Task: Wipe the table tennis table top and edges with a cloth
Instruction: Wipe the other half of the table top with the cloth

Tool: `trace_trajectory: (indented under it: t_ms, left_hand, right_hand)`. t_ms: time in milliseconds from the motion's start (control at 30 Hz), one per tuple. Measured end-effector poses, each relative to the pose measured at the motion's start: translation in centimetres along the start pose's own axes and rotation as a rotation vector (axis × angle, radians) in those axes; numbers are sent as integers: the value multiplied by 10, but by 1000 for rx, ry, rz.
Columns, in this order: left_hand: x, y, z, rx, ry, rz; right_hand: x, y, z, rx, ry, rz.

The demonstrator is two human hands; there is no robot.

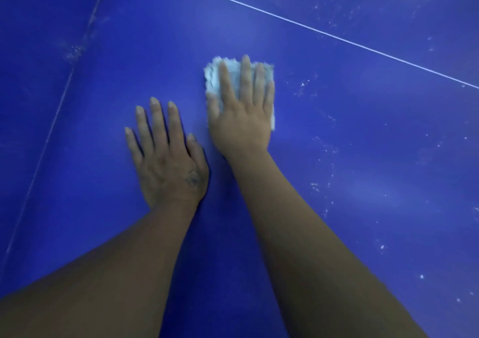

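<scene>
The blue table tennis table top (pixel 363 143) fills the whole view. A small pale folded cloth (pixel 215 76) lies flat on it near the middle. My right hand (pixel 241 115) presses down on the cloth with straight, spread fingers, covering most of it. My left hand (pixel 168 161) rests flat on the bare table just left of and nearer to me than the right hand, fingers straight, holding nothing.
A thin white line (pixel 324 33) crosses the table diagonally at the upper right. A faint seam or edge line (pixel 51 130) runs along the left. White specks and smears (pixel 324 151) dot the surface to the right of the cloth and at the top right.
</scene>
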State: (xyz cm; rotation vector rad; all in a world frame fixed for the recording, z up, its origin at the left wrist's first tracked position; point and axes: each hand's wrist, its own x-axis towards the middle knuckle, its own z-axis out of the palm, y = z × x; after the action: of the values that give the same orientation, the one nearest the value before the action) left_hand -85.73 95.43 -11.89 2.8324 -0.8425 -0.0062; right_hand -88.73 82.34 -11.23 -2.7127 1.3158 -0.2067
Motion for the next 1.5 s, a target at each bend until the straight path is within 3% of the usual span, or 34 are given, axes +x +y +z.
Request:
trace_trajectory:
  t_ms: [200, 367, 467, 533, 667, 800, 933, 1033, 1200, 1333, 1500]
  left_hand:
    - [0, 2, 0, 0, 8, -7]
    - [0, 2, -4, -28, -34, -23]
    - [1, 2, -4, -34, -28, -20]
    - [1, 2, -4, -39, -18, -12]
    - [1, 0, 0, -33, 13, 2]
    - [1, 0, 2, -45, 36, 4]
    - [0, -1, 2, -45, 21, -3]
    - [0, 0, 0, -46, 16, -6]
    - [0, 1, -1, -44, 9, -8]
    - [0, 2, 0, -44, 12, -9]
    - [0, -1, 3, -22, 13, 4]
  right_hand:
    - [56, 40, 9, -5, 8, 81]
    - [28, 117, -9, -131, 33, 305]
    - [9, 112, -13, -74, 1, 389]
    - [11, 86, -9, -73, -27, 362]
    - [53, 31, 6, -68, -44, 128]
    - [98, 41, 10, -34, -38, 30]
    - [95, 129, -6, -184, -37, 176]
    - [63, 191, -29, -168, -43, 331]
    - [24, 184, -32, -40, -79, 501]
    - [28, 122, -13, -148, -47, 369]
    - [-13, 60, 0, 26, 47, 6]
